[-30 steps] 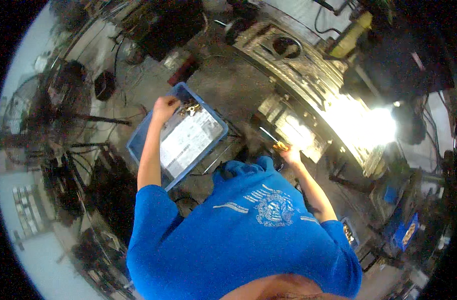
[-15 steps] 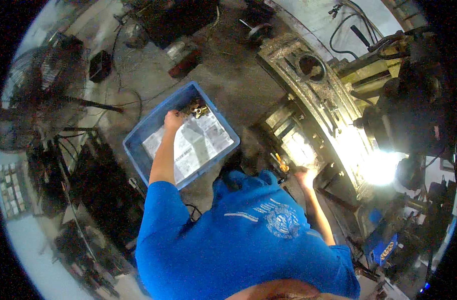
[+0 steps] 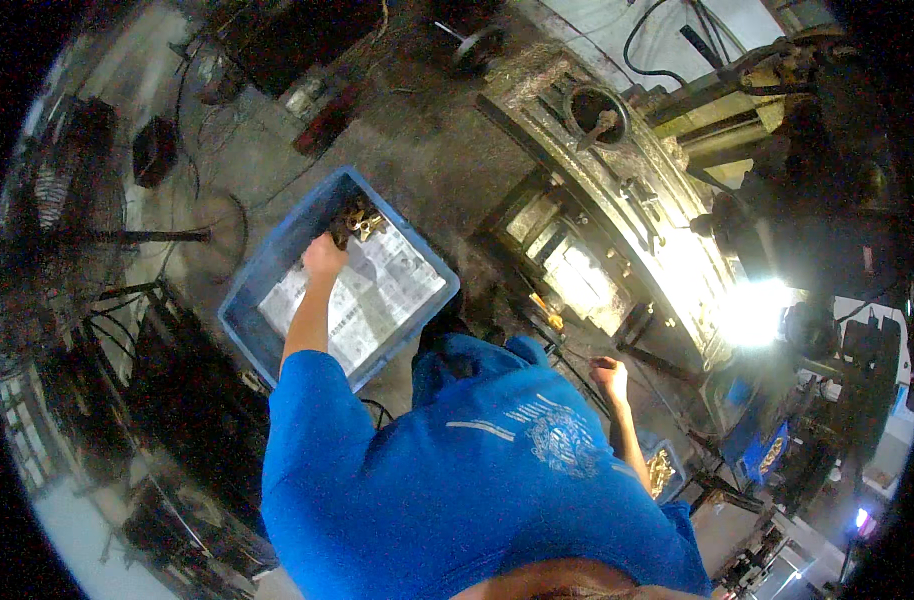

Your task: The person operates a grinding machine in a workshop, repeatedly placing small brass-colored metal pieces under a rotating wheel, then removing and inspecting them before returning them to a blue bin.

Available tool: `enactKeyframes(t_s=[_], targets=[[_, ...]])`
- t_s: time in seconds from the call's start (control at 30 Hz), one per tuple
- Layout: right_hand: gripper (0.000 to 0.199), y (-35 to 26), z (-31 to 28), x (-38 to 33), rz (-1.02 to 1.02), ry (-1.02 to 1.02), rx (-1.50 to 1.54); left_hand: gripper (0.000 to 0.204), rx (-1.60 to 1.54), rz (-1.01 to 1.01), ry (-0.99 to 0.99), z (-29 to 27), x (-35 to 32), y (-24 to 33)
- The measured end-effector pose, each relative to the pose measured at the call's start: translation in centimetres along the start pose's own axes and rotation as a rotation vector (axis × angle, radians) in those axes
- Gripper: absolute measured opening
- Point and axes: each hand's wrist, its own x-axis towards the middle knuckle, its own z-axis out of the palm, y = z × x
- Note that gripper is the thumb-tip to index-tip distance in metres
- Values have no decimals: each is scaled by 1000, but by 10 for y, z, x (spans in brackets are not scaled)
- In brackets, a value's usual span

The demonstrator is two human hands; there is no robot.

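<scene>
My left hand [image 3: 323, 255] reaches down into a blue plastic bin [image 3: 402, 327], fingers closed beside a small pile of brass-coloured metal parts [image 3: 365, 222]. A dark shape shows at its fingertips, and what it grips cannot be made out. Printed paper sheets [image 3: 377, 295] line the bin's floor. At the right, my right hand [image 3: 609, 378] hangs apart from the machine with its fingers curled in. Whatever lies between those fingers is too small or hidden to name. The nearest thing to it is a second container of brass-coloured parts [image 3: 660, 472], partly behind my right forearm.
A large metal machine [image 3: 547, 125] with a handwheel [image 3: 597, 115] stands at the right, under a glaring lamp [image 3: 755, 312]. A small blue box [image 3: 765, 452] of parts sits at the lower right. A standing fan [image 3: 77, 190] and cables are at the left.
My right hand has drawn back from the machine's front toward me. My left hand stays in the bin, slightly nearer me. The whole view has shifted, uncovering the container by my right forearm.
</scene>
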Motion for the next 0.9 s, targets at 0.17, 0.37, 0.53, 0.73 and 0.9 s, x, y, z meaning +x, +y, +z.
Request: enactKeyframes(t_s=[0.17,0.37,0.53,0.73,0.9], targets=[[31,-23,0,-9,-24,-39,-33,23,64,14,12,-2,-8,4],[34,-41,-33,-27,-55,-79,176,25,-309,161,206,-44,-27,20],[35,-95,-51,-30,-379,-172,493,26,-629,634,34,-96,-108,146],[46,-150,-44,-58,-315,-451,1117,30,-368,1468,-157,-52,-243,300],[50,-60,-44,-28,-365,-338,1079,27,-389,1505,-188,-33,-303,343]])
